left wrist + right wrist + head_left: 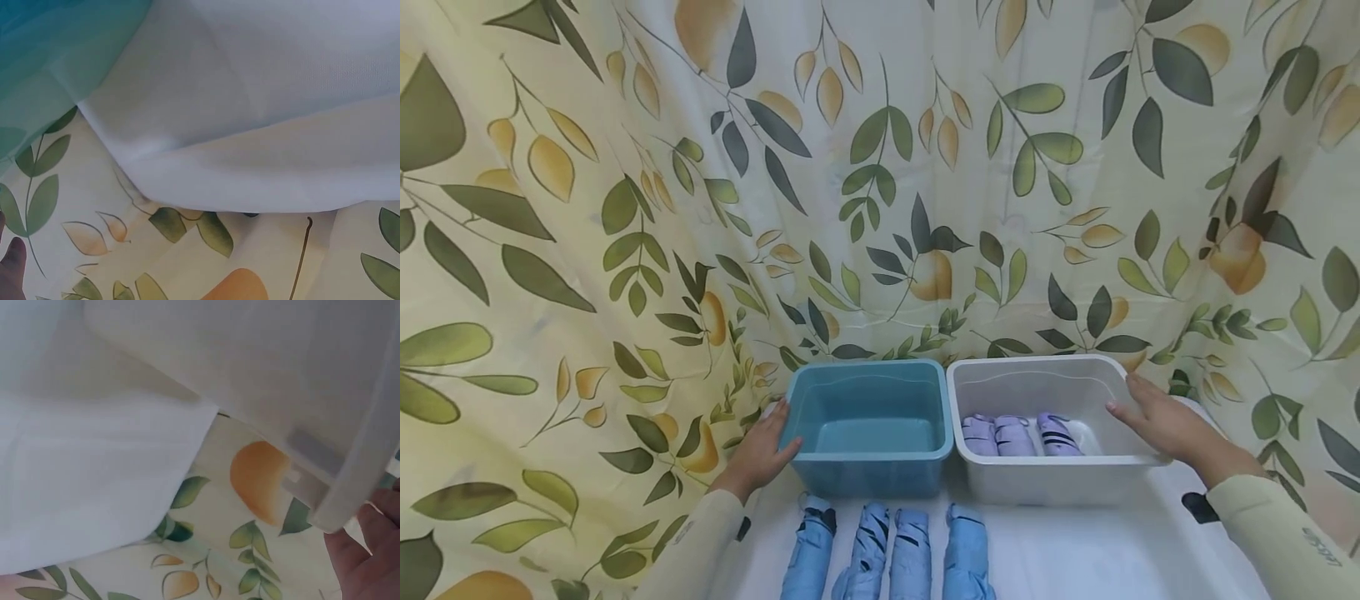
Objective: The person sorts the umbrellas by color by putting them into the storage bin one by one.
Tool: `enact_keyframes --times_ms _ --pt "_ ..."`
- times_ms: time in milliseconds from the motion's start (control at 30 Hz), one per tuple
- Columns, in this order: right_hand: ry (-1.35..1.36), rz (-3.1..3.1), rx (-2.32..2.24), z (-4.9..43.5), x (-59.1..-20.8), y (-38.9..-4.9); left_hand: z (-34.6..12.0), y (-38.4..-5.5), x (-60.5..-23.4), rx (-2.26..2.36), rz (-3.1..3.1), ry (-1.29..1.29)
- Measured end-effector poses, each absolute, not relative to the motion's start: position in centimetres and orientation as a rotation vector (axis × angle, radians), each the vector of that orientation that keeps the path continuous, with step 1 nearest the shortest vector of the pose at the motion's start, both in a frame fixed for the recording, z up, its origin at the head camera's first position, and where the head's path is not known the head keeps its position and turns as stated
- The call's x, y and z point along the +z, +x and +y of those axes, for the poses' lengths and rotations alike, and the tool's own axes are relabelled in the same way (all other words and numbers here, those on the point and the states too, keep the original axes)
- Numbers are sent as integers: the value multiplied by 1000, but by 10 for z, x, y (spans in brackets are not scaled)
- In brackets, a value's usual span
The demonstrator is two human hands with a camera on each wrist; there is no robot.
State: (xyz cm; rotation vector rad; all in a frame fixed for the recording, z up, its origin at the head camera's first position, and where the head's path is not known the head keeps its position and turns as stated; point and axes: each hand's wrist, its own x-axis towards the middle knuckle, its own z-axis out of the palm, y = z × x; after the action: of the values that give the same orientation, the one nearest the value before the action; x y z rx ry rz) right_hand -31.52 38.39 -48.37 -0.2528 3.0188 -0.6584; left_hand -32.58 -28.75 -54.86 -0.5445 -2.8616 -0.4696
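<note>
My left hand (758, 450) holds the left side of a blue plastic bin (872, 471), its thumb over the rim near the front corner. On the right, my right hand (1168, 421) grips the right rim of a white plastic bin (1052, 483). Its thumb reaches over the inside, and the right wrist view shows fingers (347, 553) against the rim's underside. Three folded purple umbrellas (1013, 435) lie in the white bin. Nothing is visible inside the blue bin. In the left wrist view only a bit of finger shows at the left edge.
Several folded blue umbrellas (912, 554) lie in a row in front of the bins on a white-covered table (1075, 550). Behind and to both sides hangs a leaf-and-fruit patterned curtain (880, 242). The bins stand side by side close to it.
</note>
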Motion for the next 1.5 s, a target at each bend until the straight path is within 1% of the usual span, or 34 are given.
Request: enact_keyframes --times_ms 267,500,767,1000,1200,1500 --pt "-292 3021 -624 378 -501 -307 -290 -322 -549 -525 -2837 -545" --pt "-291 3044 -553 392 -513 -290 -287 -321 -550 -561 -2843 -551" --pt "-328 3068 -499 398 -516 -282 -282 -318 -554 -529 -2814 -572" --pt "-264 3092 -453 393 -521 -282 -284 -317 -546 -446 -2877 -468" --pt "-280 3104 -438 391 -523 -287 -285 -303 -546 -501 -2841 -441" --pt "-307 3097 -411 392 -524 -288 -289 -264 -559 -738 -2780 -288"
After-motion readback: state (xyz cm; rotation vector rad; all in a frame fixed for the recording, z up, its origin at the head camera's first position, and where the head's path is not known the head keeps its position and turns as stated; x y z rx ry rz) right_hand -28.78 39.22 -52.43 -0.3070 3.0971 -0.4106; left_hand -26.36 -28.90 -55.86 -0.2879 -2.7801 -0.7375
